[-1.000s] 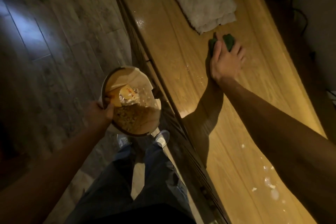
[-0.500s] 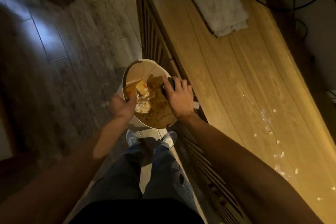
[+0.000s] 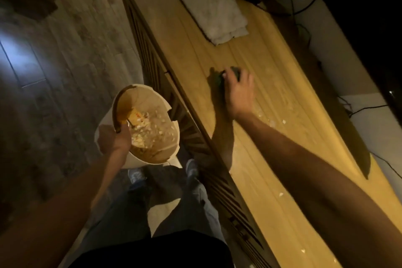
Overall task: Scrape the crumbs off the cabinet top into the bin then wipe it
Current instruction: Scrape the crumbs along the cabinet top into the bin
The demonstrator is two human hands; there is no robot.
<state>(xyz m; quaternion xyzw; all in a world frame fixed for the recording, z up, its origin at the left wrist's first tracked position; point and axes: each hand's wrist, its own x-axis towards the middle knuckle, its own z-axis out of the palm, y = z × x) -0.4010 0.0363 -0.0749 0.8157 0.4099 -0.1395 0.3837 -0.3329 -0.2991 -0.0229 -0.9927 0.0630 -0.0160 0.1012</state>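
Your right hand [image 3: 239, 91] presses a dark green scraper [image 3: 233, 72] flat on the tabletop [image 3: 272, 148] at frame centre, its grip clamped over the tool. Your left hand [image 3: 113, 139] holds the bin [image 3: 141, 159] by its rim at lower left, just beside the cabinet front (crumbs already lie inside). Loose crumbs [image 3: 272, 123] sit right of your wrist. A folded white cloth [image 3: 213, 10] rests at the upper centre.
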